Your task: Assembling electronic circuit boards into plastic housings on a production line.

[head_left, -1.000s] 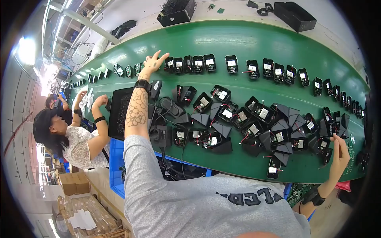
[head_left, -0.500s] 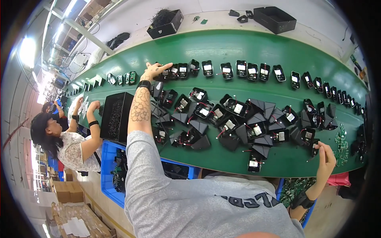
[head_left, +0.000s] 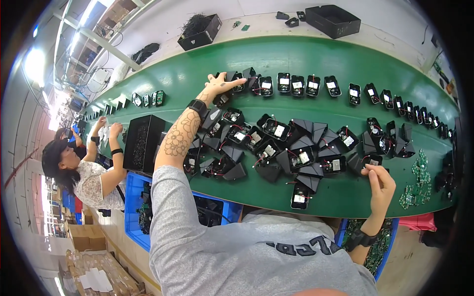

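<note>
My left hand (head_left: 222, 85) reaches to the far side of the green table, fingers spread and thumb stretched rightward. It touches several black plastic housings (head_left: 239, 87) bunched at the left end of a long row; its palm partly hides them. My right hand (head_left: 380, 186) is at the near right edge, thumb and forefinger pinched beside an open black housing (head_left: 372, 160). What sits in the pinch, if anything, is too small to tell. Between my hands lies a loose pile of black housings (head_left: 303, 157) with red wires and white-labelled blocks inside.
Small green circuit boards (head_left: 418, 180) are heaped at the right. A black bin (head_left: 157, 130) stands at the left beside a co-worker (head_left: 91, 180). Blue crates (head_left: 132, 209) sit below the table edge. Black boxes (head_left: 200, 32) stand on the back ledge.
My left hand has moved right, and the housings at that end of the row are bunched closer together. My right hand has shifted left; the small dark piece at its fingertips no longer shows.
</note>
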Demonstrator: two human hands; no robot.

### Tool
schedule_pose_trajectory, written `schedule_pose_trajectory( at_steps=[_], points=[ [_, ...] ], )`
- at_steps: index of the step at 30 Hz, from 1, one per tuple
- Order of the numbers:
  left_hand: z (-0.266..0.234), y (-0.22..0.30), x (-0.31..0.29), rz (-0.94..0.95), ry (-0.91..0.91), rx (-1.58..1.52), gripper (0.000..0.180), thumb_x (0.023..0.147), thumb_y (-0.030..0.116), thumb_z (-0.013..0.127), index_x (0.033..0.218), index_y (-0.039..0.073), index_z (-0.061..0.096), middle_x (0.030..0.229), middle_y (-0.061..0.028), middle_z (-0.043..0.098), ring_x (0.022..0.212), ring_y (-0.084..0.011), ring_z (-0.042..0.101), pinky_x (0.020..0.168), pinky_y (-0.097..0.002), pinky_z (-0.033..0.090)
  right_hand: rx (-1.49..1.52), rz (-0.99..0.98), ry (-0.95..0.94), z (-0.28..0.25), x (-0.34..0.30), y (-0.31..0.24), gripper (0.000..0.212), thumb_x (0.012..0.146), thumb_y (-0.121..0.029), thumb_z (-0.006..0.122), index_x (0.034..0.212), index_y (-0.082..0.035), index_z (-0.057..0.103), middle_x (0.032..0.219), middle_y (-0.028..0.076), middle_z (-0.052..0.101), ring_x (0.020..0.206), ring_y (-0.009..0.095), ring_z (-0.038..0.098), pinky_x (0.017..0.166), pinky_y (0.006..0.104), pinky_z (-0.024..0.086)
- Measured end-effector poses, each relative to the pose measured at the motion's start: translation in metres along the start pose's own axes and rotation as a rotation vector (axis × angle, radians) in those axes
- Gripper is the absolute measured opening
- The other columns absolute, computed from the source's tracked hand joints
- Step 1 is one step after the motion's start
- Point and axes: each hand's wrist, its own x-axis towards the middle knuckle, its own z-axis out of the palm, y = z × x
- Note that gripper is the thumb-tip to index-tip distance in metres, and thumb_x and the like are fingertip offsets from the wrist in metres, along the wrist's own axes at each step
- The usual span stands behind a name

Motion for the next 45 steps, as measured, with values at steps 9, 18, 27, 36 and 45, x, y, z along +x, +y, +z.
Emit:
schedule_pose_trajectory(
  at_steps=[9,18,27,36,45],
  points=[
    [0.022,0.061,-0.001,0.104,-0.028,0.043,0.120,0.056,0.087,0.063,0.153,0.027,0.025,0.153,-0.0349,0.009,0.141,-0.0545,0.012,0.110,-0.0626,0.021,0.013,0.066,-0.074,-0.005,-0.007,0.015,0.021,0.092,-0.004,0.057,0.109,0.005,0.066,0.094,0.008,0.067,0.087,0.013,0.063,0.076,0.0231,0.046],
    [0.039,0.125,-0.034,0.239,-0.139,-0.159,0.106,0.063,0.079,0.066,0.150,0.028,0.032,0.152,-0.0301,0.014,0.136,-0.0537,0.024,0.083,-0.0530,0.055,-0.450,-0.176,-0.346,0.023,0.108,-0.036,0.074,0.082,-0.021,0.069,0.147,-0.008,0.035,0.135,0.019,0.049,0.123,0.033,0.050,0.104,0.0395,0.039],
    [0.021,0.133,-0.046,0.836,-0.107,-0.176,0.100,0.080,0.061,0.066,0.154,0.012,0.020,0.152,-0.0287,0.025,0.145,-0.0378,0.021,0.116,-0.0428,0.023,-0.839,-0.039,-0.496,0.043,0.244,0.085,0.123,0.060,-0.052,0.085,0.155,-0.021,0.013,0.153,0.023,0.023,0.143,0.044,0.016,0.113,0.0567,0.023],
    [0.013,-0.010,-0.027,0.655,-0.169,0.156,0.129,0.064,0.054,0.084,0.155,0.018,0.000,0.155,-0.0326,0.008,0.145,-0.0458,0.008,0.114,-0.0604,0.015,-0.939,-0.505,-0.701,0.062,0.253,0.070,0.127,0.055,-0.050,0.087,0.154,-0.018,0.014,0.154,0.021,0.023,0.140,0.040,0.028,0.113,0.0564,0.025],
    [0.062,0.110,-0.004,1.023,-0.125,0.077,0.135,0.055,0.052,0.089,0.155,0.021,0.003,0.157,-0.0284,0.003,0.142,-0.0487,0.019,0.113,-0.0580,0.022,-0.813,-0.680,-0.723,0.108,0.283,0.070,0.127,0.052,-0.048,0.087,0.153,-0.016,0.018,0.155,0.016,0.024,0.133,0.040,0.038,0.099,0.0460,0.046]
  ],
)
